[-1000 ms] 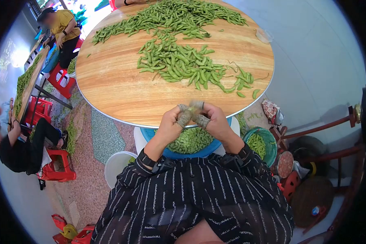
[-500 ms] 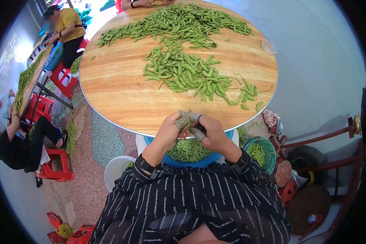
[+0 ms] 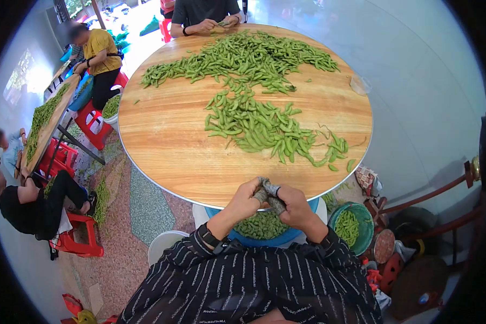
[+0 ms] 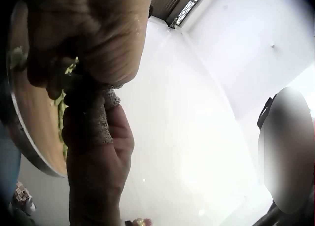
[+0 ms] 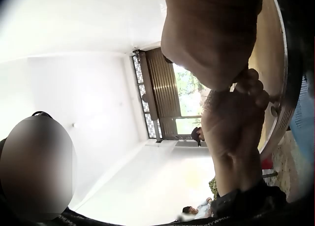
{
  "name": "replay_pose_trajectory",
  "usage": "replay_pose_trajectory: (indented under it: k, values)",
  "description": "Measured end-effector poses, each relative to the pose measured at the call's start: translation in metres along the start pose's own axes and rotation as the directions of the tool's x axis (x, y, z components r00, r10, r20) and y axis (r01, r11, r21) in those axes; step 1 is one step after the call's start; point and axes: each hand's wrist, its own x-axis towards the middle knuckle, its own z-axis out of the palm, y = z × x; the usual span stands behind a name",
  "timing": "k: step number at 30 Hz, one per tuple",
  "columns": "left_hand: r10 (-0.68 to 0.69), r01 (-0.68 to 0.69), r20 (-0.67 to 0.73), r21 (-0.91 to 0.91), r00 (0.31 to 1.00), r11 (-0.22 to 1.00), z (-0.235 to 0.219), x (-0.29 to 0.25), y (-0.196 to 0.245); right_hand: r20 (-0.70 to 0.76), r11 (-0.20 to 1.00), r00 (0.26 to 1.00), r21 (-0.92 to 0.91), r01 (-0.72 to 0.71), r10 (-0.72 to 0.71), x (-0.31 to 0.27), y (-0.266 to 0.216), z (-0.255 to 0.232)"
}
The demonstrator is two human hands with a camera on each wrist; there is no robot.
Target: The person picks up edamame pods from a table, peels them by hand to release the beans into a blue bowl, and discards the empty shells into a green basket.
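Observation:
My left hand [image 3: 242,203] and right hand [image 3: 298,206] meet just over the near table edge, thumbs and forefingers curled together. Grey rough wraps [image 3: 277,204] cover those thumbs and forefingers. Between them they pinch a green soybean pod, mostly hidden by the fingers; a dim greenish bit shows in the left wrist view. Right below stands a blue basin [image 3: 290,236] full of shelled green beans [image 3: 260,225]. Beyond the hands, a heap of soybean pods [image 3: 264,128] lies on the round wooden table [image 3: 167,156].
A larger pod pile [image 3: 248,56] covers the table's far side, where a person in dark clothes [image 3: 208,12] handles something small. A green basket [image 3: 366,229] of pods stands at right, a white bucket [image 3: 159,245] at left. Other people sit around a long table [image 3: 51,124].
The head view has tilted up, so the table sits lower and the person across shows more. My hands stay together; the bit of pod seen between the fingertips is now covered by them.

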Motion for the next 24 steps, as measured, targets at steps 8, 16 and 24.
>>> replay_pose_trajectory:
  k: [8, 16, 24]
  values:
    - [0.042, -0.028, -0.168, 0.087, 0.985, 0.996, 0.02, 0.006, -0.024, 0.045, 0.985, 0.987, -0.072, 0.155, -0.152, -0.012, 0.008, -0.012]
    - [-0.041, 0.025, -0.217, -0.073, 0.975, 0.997, 0.032, 0.001, -0.01, -0.151, 0.994, 0.988, 0.108, 0.006, 0.011, -0.02, 0.021, -0.008]
    - [-0.015, 0.059, -0.222, 0.192, 0.975, 0.98, 0.032, -0.004, -0.01, -0.134, 0.79, 0.959, 0.601, -0.122, 0.25, -0.022, 0.037, -0.026]
